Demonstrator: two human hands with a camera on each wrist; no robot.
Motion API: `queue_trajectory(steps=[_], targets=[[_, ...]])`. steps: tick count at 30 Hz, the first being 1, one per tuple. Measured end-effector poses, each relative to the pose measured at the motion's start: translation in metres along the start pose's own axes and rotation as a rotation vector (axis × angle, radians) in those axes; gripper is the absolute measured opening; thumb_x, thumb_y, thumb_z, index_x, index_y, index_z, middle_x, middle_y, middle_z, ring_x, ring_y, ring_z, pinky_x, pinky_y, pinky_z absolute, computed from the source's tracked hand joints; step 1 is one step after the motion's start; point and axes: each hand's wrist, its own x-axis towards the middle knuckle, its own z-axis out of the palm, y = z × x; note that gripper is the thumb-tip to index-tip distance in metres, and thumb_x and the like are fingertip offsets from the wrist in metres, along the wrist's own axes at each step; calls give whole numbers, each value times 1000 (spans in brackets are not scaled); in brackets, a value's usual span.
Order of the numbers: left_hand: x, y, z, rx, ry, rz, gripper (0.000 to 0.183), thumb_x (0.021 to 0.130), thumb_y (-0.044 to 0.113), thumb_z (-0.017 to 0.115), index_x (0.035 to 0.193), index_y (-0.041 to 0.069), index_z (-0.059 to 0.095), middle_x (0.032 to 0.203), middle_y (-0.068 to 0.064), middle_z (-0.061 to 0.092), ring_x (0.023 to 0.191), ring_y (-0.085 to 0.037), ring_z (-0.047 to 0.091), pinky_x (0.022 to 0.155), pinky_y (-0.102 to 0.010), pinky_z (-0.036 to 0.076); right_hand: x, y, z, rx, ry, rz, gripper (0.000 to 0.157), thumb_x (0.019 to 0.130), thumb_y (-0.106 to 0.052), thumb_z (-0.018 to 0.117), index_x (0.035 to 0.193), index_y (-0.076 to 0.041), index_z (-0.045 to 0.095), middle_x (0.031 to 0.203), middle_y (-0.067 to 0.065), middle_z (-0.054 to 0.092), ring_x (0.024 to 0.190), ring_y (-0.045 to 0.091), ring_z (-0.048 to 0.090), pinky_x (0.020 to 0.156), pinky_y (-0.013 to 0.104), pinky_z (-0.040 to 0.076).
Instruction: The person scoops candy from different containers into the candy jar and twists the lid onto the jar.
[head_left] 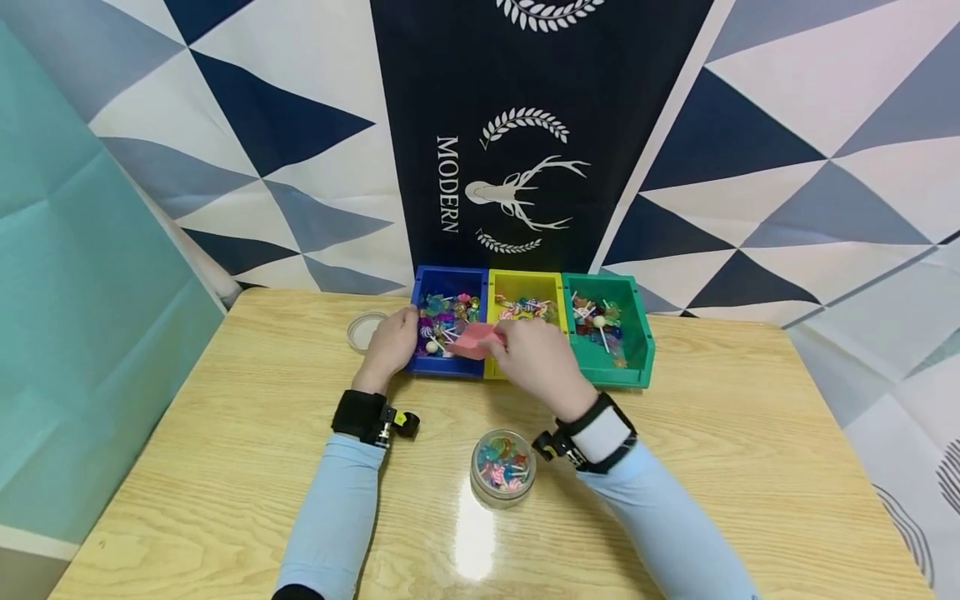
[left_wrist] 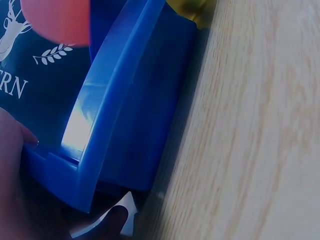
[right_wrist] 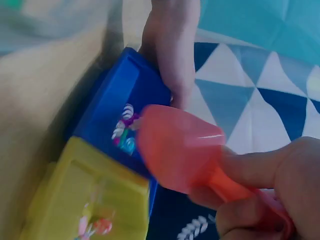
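Note:
My left hand [head_left: 392,346] grips the left wall of the blue bin [left_wrist: 135,115], its thumb over the rim in the left wrist view. Inside that bin lies a mix of small lollipop and candy charms [head_left: 442,315]. My right hand [head_left: 540,360] holds a pink scoop [right_wrist: 180,145] by its handle, with fingers curled round it. The scoop is above the blue bin near its border with the yellow bin [right_wrist: 95,170]. Whether the scoop carries anything cannot be seen. A round clear jar [head_left: 504,498] of similar charms stands on the table between my forearms.
Joined to the yellow bin's right side is a green bin [head_left: 633,367], also with charms in it. A round lid [head_left: 360,332] lies left of the blue bin on the wooden table [head_left: 712,467]. Patterned cloth [head_left: 315,125] hangs right behind the bins.

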Motion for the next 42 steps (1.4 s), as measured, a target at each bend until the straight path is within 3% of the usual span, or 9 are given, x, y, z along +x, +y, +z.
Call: queue_trajectory(steps=[5, 10, 20, 26, 33, 42], targets=[[-2, -2, 0, -1, 6, 7, 61, 108, 45, 21, 145, 6, 50, 145, -16, 51, 133, -36, 46, 109, -51, 34, 25, -16, 3, -58, -109, 33, 46, 99, -30, 59, 56, -15, 50, 53, -2, 40, 46, 17, 45, 43, 29, 30], [-1, -3, 1, -9, -4, -10, 62, 108, 46, 21, 145, 6, 51, 143, -17, 52, 132, -37, 47, 108, -52, 35, 42, -23, 3, -88, -81, 64, 47, 96, -25, 60, 53, -16, 43, 51, -2, 39, 45, 19, 47, 41, 31, 33], [0, -4, 2, 8, -1, -3, 64, 107, 47, 18, 145, 7, 51, 144, -16, 52, 132, -37, 47, 109, -51, 35, 82, -35, 23, -306, -106, 85, 29, 86, -37, 77, 77, -11, 68, 78, 6, 65, 67, 24, 62, 54, 42, 52], [0, -4, 0, 18, 9, 14, 63, 108, 45, 19, 144, 5, 52, 143, -17, 53, 131, -37, 48, 109, -50, 35, 97, -36, 29, -284, -153, 125, 33, 86, -40, 76, 92, -8, 74, 91, 9, 70, 73, 26, 66, 60, 44, 55], [0, -4, -2, 28, 19, 13, 64, 107, 45, 18, 143, 6, 54, 142, -16, 54, 131, -36, 49, 108, -50, 36, 99, -24, 54, -219, -69, 155, 26, 93, -33, 67, 78, -13, 72, 83, 8, 70, 70, 29, 65, 57, 46, 53], [-1, 0, 0, 22, -7, 10, 63, 108, 44, 19, 145, 5, 51, 145, -17, 51, 133, -37, 46, 109, -50, 35, 97, -16, 74, -298, 62, 70, 18, 95, -22, 64, 87, -7, 70, 83, 9, 70, 72, 28, 67, 60, 44, 54]])
